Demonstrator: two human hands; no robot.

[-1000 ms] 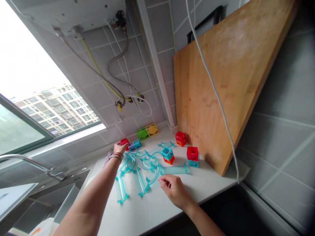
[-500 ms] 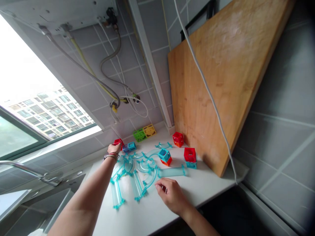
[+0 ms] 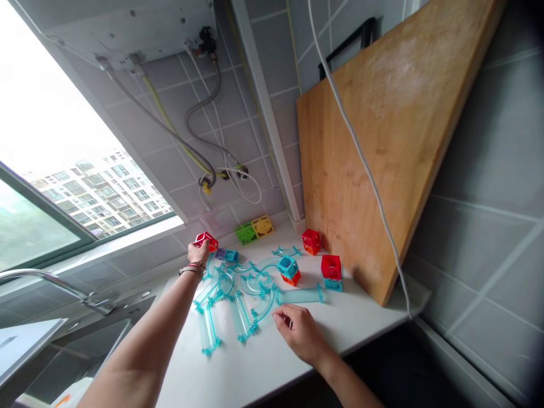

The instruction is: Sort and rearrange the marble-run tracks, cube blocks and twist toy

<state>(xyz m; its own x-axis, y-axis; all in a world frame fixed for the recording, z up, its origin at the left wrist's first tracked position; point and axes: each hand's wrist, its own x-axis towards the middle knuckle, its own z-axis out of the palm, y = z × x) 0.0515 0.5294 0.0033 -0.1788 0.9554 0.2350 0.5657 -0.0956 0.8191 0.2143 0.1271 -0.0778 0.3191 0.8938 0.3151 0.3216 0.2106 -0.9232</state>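
My left hand [image 3: 199,253] reaches to the back left of the counter, its fingers closed on a red openwork cube block [image 3: 208,241]. Right beside that hand lies a joined purple and light-blue block pair [image 3: 226,255]. My right hand [image 3: 295,328] rests loosely curled at the counter's front, thumb against the fingers, with nothing visible in it. Just beyond it lie a straight translucent teal track piece [image 3: 300,295] and a curved one [image 3: 264,306]. A blue-over-orange block stack [image 3: 289,270] stands behind these.
Several teal track pieces [image 3: 208,328] spread over the white counter [image 3: 229,374]. Green and yellow blocks [image 3: 255,229] lie by the back wall. A red block stack [image 3: 311,241] and a red-over-blue stack [image 3: 332,272] stand near the leaning wooden board [image 3: 365,170]. A sink tap [image 3: 91,300] is at left.
The red cube block is raised slightly off its earlier place beside the purple block and shows more fully in my left hand. My right hand stays put; the view has shifted a little.
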